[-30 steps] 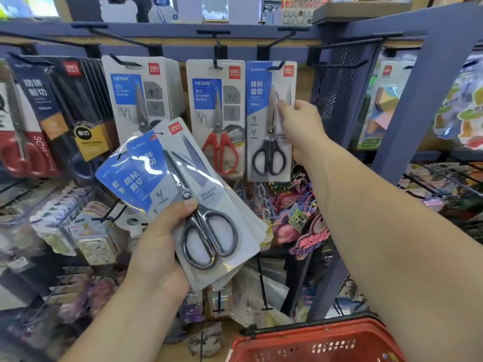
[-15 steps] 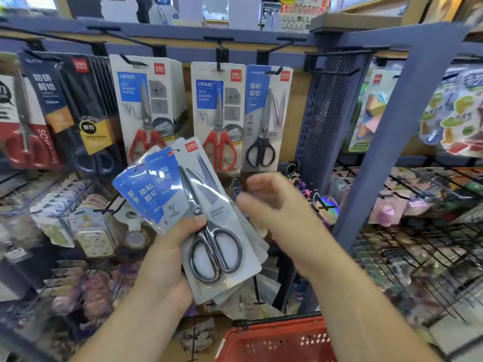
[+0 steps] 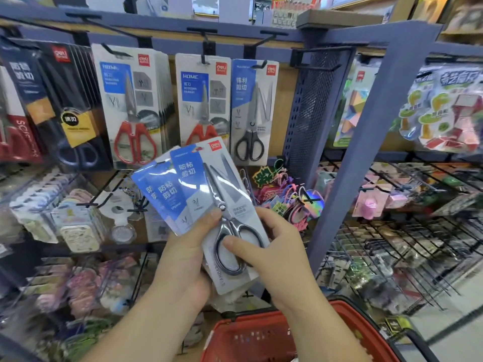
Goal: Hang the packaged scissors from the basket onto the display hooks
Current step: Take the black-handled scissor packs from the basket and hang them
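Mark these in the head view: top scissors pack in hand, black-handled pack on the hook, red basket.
top scissors pack (image 3: 213,184), head view, on the blade.
black-handled pack (image 3: 250,150), head view, on the black handles.
red basket (image 3: 251,338), head view, on the mesh wall.

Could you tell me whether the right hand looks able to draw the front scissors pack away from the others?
Probably yes. The right hand pinches the front pack, which lies on top of the other packs; only the left hand, thumb pressing it, holds it back.
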Demonstrator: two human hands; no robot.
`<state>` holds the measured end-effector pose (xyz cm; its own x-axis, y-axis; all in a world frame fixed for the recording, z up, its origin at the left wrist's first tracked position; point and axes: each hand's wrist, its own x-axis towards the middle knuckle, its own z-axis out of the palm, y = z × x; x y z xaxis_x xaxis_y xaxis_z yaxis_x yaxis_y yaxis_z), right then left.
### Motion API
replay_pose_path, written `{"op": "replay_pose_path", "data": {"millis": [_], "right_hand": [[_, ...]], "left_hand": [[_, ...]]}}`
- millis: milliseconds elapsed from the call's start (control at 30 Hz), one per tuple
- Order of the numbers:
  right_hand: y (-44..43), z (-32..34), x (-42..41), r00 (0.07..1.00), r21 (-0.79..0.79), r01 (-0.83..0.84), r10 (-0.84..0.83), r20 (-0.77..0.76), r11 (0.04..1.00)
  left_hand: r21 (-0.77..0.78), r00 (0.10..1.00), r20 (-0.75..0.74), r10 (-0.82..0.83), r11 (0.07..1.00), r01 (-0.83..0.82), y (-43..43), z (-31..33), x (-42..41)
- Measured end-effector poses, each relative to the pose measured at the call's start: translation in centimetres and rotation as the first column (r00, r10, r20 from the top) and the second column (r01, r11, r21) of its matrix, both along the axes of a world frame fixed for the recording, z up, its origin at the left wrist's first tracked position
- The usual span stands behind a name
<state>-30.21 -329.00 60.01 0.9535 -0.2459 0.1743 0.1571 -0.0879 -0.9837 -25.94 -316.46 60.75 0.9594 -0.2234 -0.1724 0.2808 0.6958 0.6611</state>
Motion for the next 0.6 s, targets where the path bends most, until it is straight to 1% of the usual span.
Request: {"op": "replay_pose_path", "data": {"millis": [167, 433, 533, 600], "right_hand": [[0.2, -0.6, -0.2, 0.999, 0.106, 0.032, -0.034, 0.015, 0.994], [0.7, -1.2, 0.1, 0.998, 0.196, 0.038, -0.049, 0.048, 0.98], [1.1, -1.9, 0.3, 0.997, 0.268, 0.021, -0.038, 0.062, 0.963], [1.2, -2.0, 0.2, 0.999, 0.353, -0.003, -0.014, 0.046, 0.936]], "left_hand": [[0.016, 0.998, -0.001, 0.056, 0.998, -0.056, -0.3, -0.3, -0.5], [0.007, 0.991, -0.131, 0.039, 0.999, -0.038, 0.1, -1.1, -0.5], [0.039, 0.987, -0.147, 0.069, 0.997, -0.064, 0.3, -1.3, -0.2], [0.059, 0.982, -0.163, 0.091, 0.995, -0.083, 0.6, -1.3, -0.1]]}}
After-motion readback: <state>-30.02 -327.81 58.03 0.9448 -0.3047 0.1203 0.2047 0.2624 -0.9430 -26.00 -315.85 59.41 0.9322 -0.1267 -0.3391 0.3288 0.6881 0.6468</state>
